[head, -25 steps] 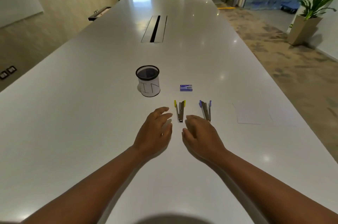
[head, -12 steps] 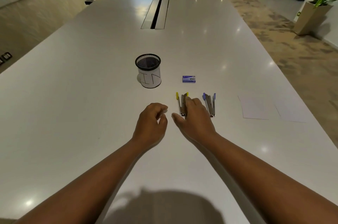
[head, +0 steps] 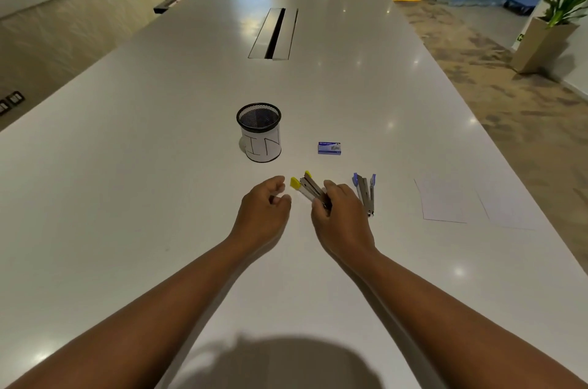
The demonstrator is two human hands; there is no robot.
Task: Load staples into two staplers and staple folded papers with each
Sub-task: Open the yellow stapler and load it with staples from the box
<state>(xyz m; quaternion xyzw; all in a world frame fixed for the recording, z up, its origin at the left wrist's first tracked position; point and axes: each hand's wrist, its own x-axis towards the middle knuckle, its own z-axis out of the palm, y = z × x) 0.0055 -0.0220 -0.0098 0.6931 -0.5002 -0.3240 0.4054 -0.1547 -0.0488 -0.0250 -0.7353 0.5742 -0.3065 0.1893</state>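
R hand: my right hand [head: 342, 223] grips the yellow stapler [head: 308, 190] at its near (hinge) end, fingers curled round the metal body.
L hand: my left hand [head: 264, 209] holds nothing; fingers loosely curled, thumb near the index tip, just left of the stapler's yellow tips, apart from them.
Yellow stapler axis: long axis runs from my R palm up and to the left; the two arms splay open toward the L hand.
Key relation: open end points at the L fingers, so L is the nearer hand to steady or load the magazine, as I judge it.
Staple box: blue staple box [head: 329, 148] lies beyond both hands, near the R side of the mesh cup [head: 259, 134]; unopened as far as I can tell.
Blue stapler: blue stapler [head: 366, 193] lies on the table [head: 159, 197] just R of my R hand, untouched, axis near-to-far.
Papers: white papers [head: 445, 204] lie flat, well to the R.
Stage: loading not yet begun, my est.
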